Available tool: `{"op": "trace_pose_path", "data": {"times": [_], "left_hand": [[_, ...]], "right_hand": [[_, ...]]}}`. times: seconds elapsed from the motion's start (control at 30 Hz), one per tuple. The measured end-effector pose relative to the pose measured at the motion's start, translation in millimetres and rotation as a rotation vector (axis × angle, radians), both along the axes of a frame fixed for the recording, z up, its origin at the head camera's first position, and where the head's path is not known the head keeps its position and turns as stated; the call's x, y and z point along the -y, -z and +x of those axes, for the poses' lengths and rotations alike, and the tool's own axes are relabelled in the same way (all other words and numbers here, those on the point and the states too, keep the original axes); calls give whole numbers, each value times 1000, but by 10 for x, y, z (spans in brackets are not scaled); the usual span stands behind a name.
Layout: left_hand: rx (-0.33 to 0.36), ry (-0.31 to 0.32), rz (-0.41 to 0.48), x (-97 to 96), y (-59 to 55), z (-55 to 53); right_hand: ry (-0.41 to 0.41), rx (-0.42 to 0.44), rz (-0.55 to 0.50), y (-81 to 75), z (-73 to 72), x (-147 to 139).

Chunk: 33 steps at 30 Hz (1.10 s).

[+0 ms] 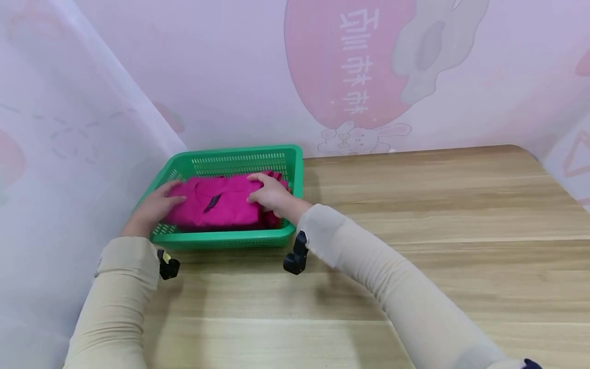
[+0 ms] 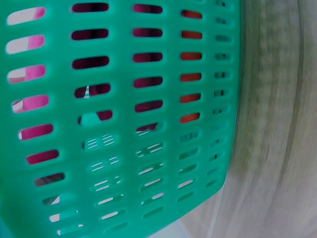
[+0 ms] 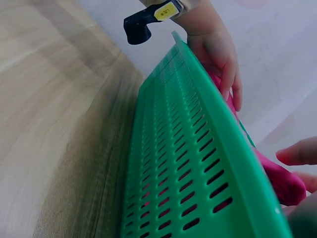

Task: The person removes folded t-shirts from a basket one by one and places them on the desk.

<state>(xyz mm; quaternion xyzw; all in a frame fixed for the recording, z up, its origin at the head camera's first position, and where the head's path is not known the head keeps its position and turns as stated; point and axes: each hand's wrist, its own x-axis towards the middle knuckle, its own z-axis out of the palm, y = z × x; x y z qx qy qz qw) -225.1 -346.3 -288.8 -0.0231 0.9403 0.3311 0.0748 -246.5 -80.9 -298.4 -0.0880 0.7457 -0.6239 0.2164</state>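
A folded magenta garment (image 1: 230, 202) with a small dark tag lies in a green plastic basket (image 1: 221, 240). My left hand (image 1: 154, 207) reaches over the basket's left end, its fingers resting along the garment's left side. At the opposite end, my right hand (image 1: 273, 196) has thumb and forefinger spread over the garment's right part. In the right wrist view, fingers of the right hand (image 3: 299, 152) show beside the magenta cloth (image 3: 282, 181), and the left hand (image 3: 215, 54) extends downward past the rim. Fingers below the cloth are hidden.
Through the slots in the left wrist view, orange material (image 2: 190, 98) shows inside the basket. The basket stands on a wooden table (image 1: 438, 215) near the printed wall covering (image 1: 230, 77). Black wrist cameras (image 1: 296, 256) hang beside both cuffs.
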Motion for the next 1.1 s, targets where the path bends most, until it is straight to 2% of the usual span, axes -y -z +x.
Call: {"op": "trace_pose_path", "data": {"times": [0.1, 0.27, 0.37, 0.53, 0.73, 0.87, 1.0, 1.1], "left_hand": [[-14, 8, 13, -7, -17, 0], [-33, 28, -33, -41, -61, -9], [-28, 17, -27, -68, -97, 11], [-33, -9, 5, -102, -185, 83], [-76, -26, 40, -125, -269, 142], [-66, -40, 57, -139, -300, 162], [-49, -49, 128, -192, -333, 196], [-63, -52, 140, -275, -361, 224]], "right_hand": [[-15, -2, 22, -7, 9, 12], [26, -17, 43, 5, 12, 8], [36, -33, 38, 8, 21, 3], [29, -55, 13, -25, 38, -22], [12, -137, 14, -82, 41, -99], [18, -178, 22, -116, 34, -171], [32, -176, -1, -170, 25, -257], [26, -145, -53, -207, 25, -351]]}}
